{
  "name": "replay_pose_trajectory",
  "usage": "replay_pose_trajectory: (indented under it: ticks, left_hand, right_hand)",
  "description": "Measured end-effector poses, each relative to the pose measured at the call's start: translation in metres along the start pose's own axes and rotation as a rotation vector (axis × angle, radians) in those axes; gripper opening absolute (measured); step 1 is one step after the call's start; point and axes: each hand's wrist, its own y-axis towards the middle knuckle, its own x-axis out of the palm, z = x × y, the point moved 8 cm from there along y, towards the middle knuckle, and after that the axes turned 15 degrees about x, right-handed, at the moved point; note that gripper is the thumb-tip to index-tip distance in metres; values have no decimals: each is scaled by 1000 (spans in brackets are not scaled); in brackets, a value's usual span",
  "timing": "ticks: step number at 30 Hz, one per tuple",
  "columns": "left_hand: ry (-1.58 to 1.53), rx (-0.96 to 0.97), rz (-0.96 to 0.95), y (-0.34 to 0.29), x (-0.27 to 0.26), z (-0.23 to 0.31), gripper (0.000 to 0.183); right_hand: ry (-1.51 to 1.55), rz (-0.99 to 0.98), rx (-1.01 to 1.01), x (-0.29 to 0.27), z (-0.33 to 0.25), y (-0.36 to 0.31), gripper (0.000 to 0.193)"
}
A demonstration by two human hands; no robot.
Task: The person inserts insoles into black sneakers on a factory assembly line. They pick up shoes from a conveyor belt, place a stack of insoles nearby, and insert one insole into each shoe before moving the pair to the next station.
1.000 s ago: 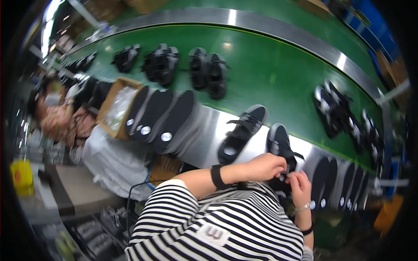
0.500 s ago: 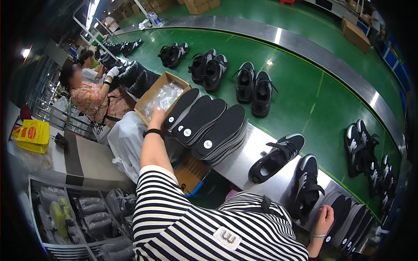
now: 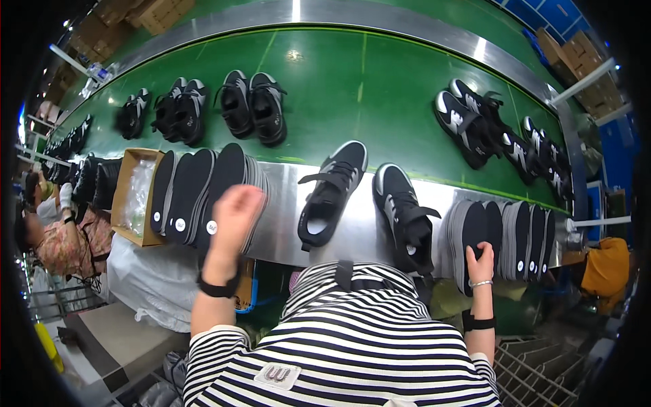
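My left hand (image 3: 237,217) is raised over the left stacks of black insoles (image 3: 234,169). Its fingers are curled and slightly blurred; anything inside them is hidden. At the right, my right hand (image 3: 480,263) has its fingers bent at the edge of a black insole (image 3: 466,234), the front one of another row of grey-edged insoles (image 3: 513,237). Between my hands, two black and silver sneakers stand on the metal ledge: a left one (image 3: 332,193) with a pale patch inside and a right one (image 3: 405,217) with its strap sticking out.
A cardboard box (image 3: 116,203) of clear plastic packets stands beside the left insoles. Pairs of sneakers (image 3: 251,108) sit on the green belt (image 3: 325,81), with more sneakers (image 3: 468,125) at the right. Other people (image 3: 74,237) work at far left. A white plastic bag (image 3: 152,278) hangs below the box.
My view has turned to the right. My left hand has come out of the box of packets and over the insoles. My right hand has moved onto the front right insole.
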Motion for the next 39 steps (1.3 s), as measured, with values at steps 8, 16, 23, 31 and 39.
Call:
replay_pose_trajectory:
  ticks: [8,16,23,31,39]
  left_hand:
    - [125,-92,-422,-20,150,4,56]
    - [520,764,-254,-1,179,53,32]
    - [283,561,-305,26,195,48,16]
    - [-266,-109,-375,21,209,-11,21]
    - [-107,-73,-310,18,211,-9,25]
  right_hand:
    - [-216,-52,89,-2,-36,-8,50]
    - [162,103,-121,-61,-71,-10,32]
    - [-1,-353,-666,-41,-224,-80,12]
    - [-609,-485,-761,84,-261,-108,12]
    - [-776,-477,-653,50,-238,-117,35]
